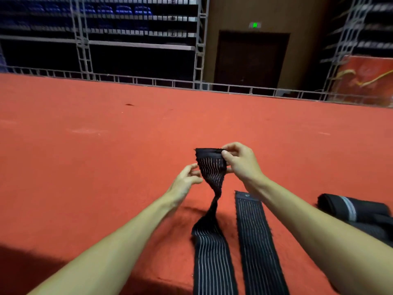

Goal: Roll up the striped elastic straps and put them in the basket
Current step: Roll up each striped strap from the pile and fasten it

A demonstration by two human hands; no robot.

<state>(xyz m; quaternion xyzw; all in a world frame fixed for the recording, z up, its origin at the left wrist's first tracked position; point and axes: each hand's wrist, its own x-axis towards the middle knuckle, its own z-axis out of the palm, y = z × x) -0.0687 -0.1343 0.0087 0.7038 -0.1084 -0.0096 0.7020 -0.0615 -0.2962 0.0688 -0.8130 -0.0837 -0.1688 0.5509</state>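
The right hand [240, 160] pinches the top end of a black ribbed elastic strap with thin pale stripes [212, 252], twisted mid-length; the left hand [187, 179] is loosely open at its 9 o'clock edge. A second flat strap [255, 241] lies at 3 o'clock (on red carpeted floor [106, 145]).

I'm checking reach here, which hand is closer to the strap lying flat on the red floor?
Right. The right hand is above the flat strap's far end, pinching the lifted strap; the left hand is farther left.

Dim hall, soft blur, bowed edges
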